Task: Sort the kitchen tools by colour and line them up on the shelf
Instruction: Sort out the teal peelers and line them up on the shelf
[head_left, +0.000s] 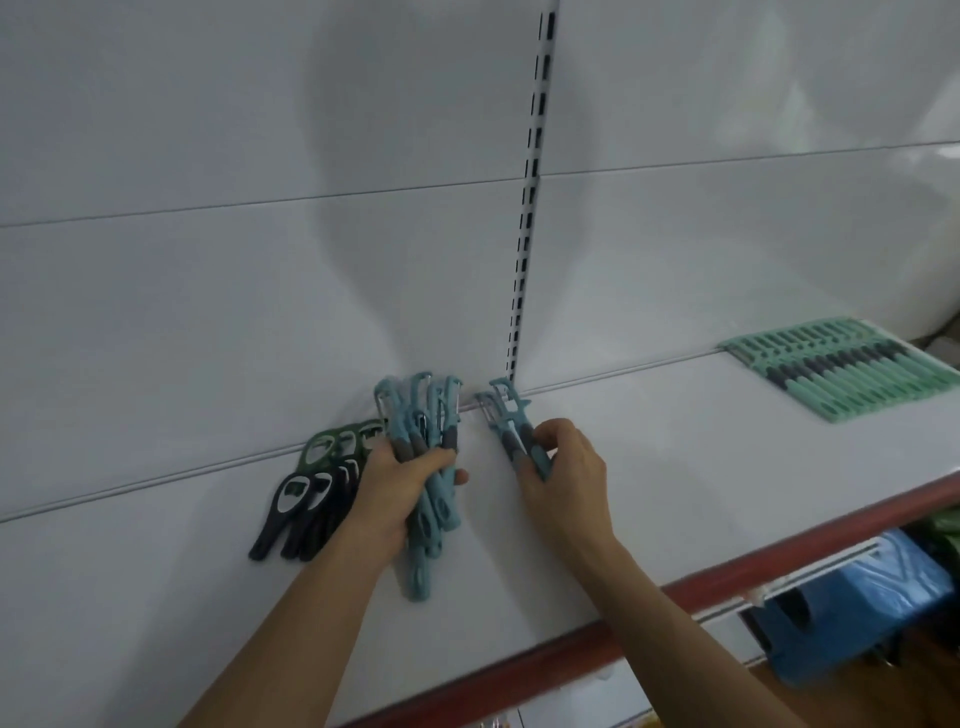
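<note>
On a white shelf with a red front edge, the left hand grips a bundle of light blue peelers. Its fingers are curled tightly round their middles. The peelers have pale blue plastic handles with grey grip sections and hooked heads. Their heads fan out toward the back panel, and their handle ends point toward the shelf front, the lowest ones lying on the shelf surface.

Just to the right, the right hand pinches two more peelers of the same blue and grey. Its fingers are bent narrowly around the handles. The heads of these two lie close to the back of the shelf, near the foot of the slotted upright. The two hands are near each other but apart.

Left of the left hand lies a cluster of dark navy bottle openers, overlapping one another, with oval openings in their heads. Behind them, against the back panel, lie green bottle openers of the same shape, partly hidden by the left hand.

Well apart, at the far right of the shelf, a row of mint green peelers with dark grey grips lies side by side in a neat line. It is blurred, so the details of the heads cannot be made out.

Below the shelf edge on the right, some blue items show, too blurred to identify.
</note>
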